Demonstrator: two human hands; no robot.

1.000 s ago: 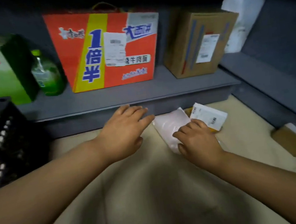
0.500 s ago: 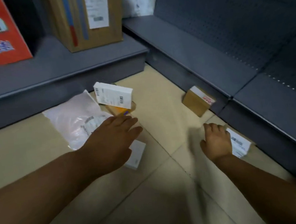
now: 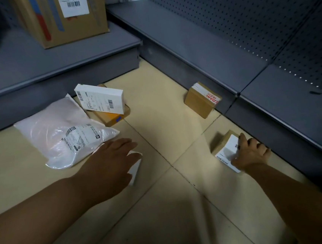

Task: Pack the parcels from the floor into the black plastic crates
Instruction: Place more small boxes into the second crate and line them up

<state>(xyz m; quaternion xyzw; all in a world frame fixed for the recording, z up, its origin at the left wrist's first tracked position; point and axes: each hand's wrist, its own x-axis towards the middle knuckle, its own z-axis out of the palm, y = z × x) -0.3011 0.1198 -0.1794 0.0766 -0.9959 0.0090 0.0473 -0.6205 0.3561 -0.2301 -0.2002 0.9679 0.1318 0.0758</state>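
The right hand has its fingers clamped on a small labelled cardboard box lying on the floor beside the shelf base; it looks light and stiff (take it by the side edges). The left hand, fingers apart, rests over a flat white box.

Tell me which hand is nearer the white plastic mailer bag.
Left. The left hand lies right beside the white plastic mailer bag's near edge, over a small white box. The right hand is well off to the right, gripping a labelled cardboard box.

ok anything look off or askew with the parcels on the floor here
The white box lies tilted, propped on a flat brown box rather than flat on the floor. The small brown box by the shelf base also sits skewed.
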